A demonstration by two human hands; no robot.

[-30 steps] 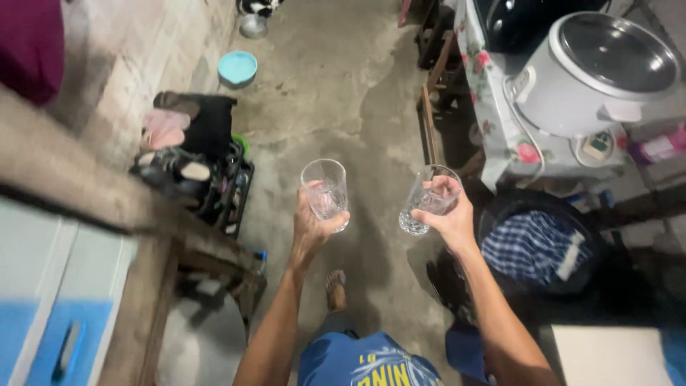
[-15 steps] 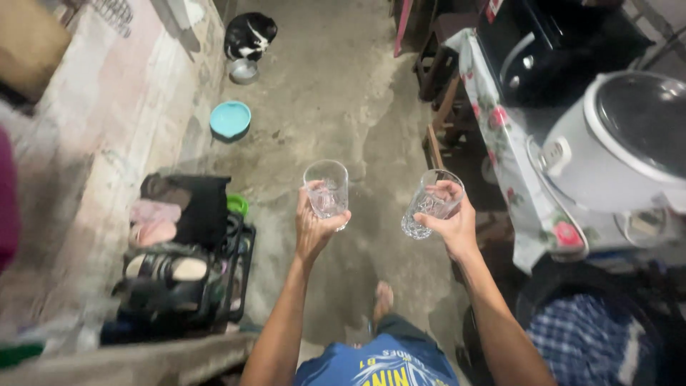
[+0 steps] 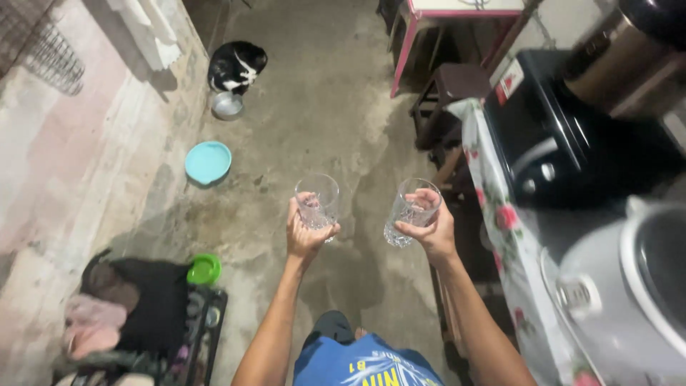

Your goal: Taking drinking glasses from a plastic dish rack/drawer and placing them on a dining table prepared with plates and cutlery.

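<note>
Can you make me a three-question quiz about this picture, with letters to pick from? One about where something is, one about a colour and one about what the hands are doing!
1. Where is the cat?
A. by the metal bowl
B. on the table
C. beside the rice cooker

2. What colour is the flat dish on the floor?
A. red
B. light blue
C. yellow

3. What are the hands doing?
A. hanging empty
B. sharing one glass
C. each holding a clear glass

Answers: 1 A, the cat sits right behind the bowl. 2 B, the dish is light blue. 3 C, the left hand grips the left glass and the right hand grips the right glass.

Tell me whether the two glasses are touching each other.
Apart. The head view shows bare concrete floor between the left glass, held in the left hand, and the right glass, held in the right hand.
</note>
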